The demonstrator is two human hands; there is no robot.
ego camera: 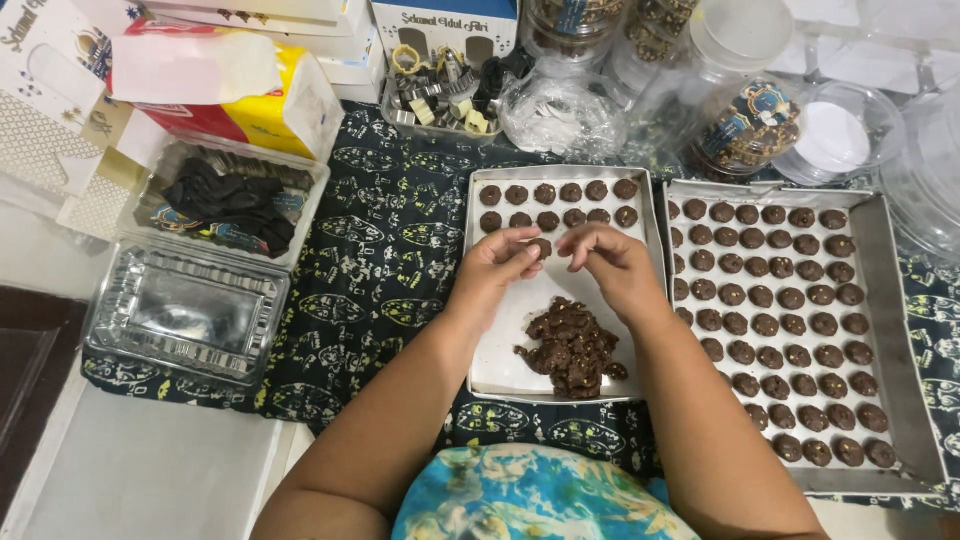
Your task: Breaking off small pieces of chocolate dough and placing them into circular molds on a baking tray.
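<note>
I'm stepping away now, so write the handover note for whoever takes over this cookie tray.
Left hand pinches a small dough ball over the near tray; right hand meets it, fingers curled.
Near tray: two rows of shaped balls at the far end, dough pile near the front.
Right tray: filled with rows.
Left: the dough pile is unshaped and most of the near tray is bare.

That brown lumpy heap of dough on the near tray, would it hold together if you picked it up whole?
Probably not: the dough heap looks chunky and cracked, with bits loose at its edge, so it would likely crumble. It seems soft enough to pinch, since the left hand and right hand hold a small piece.
</note>
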